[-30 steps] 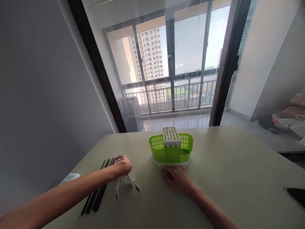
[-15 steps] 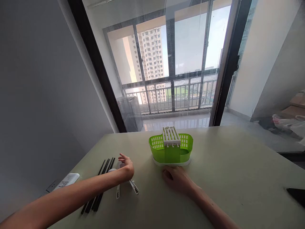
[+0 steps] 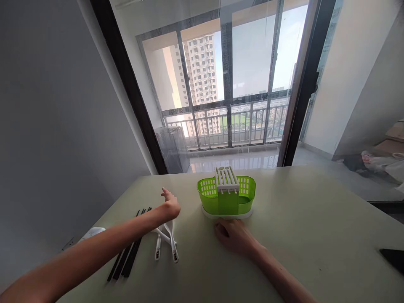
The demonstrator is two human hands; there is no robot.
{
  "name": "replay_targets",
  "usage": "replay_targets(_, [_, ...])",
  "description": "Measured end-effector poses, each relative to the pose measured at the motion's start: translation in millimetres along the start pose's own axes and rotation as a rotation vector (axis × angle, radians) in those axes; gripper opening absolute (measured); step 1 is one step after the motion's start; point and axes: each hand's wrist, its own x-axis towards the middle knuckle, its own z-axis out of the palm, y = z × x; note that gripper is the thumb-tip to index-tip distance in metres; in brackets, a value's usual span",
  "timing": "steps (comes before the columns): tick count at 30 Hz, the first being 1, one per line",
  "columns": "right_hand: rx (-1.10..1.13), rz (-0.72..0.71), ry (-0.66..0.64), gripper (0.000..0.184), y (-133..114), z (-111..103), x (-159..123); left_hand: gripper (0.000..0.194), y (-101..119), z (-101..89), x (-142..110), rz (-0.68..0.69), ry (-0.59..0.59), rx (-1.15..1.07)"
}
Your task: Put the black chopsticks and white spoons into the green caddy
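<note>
My left hand [image 3: 170, 207] is raised over the table just left of a green slotted basket [image 3: 244, 198], which has a white divider [image 3: 226, 178] in its middle. Its fingers close on the top end of a white spoon [image 3: 173, 246] that hangs down toward the table, with one finger sticking out. Two more white spoons [image 3: 157, 251] lie beneath it. My right hand [image 3: 232, 235] rests on the table right in front of the basket, fingers curled, with nothing seen in it.
Several black chopsticks [image 3: 128, 256] lie left of the spoons. A white remote-like object [image 3: 92, 232] sits at the table's left edge and a dark flat device [image 3: 393, 257] at the right edge. A glass balcony door stands behind the pale table [image 3: 315, 219].
My left hand has risen from the spoons and moved toward the basket, and the spoon it holds has swung from slanting right to pointing down. My right hand has stayed put.
</note>
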Motion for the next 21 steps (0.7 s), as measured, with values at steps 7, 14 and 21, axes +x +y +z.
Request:
replay_targets(7, [0.026,0.007,-0.014,0.014,-1,-2,-1,0.064,-9,-88.4,-4,-0.073,0.419,0.029])
replay_targets(14, [0.008,-0.010,0.013,0.015,0,0,0,0.055,74,-90.9,-51,0.506,1.032,-0.282])
replay_targets(21, [-0.014,-0.028,0.055,0.018,2,3,2,0.065,119,-50.3,-37,0.561,0.913,-0.239])
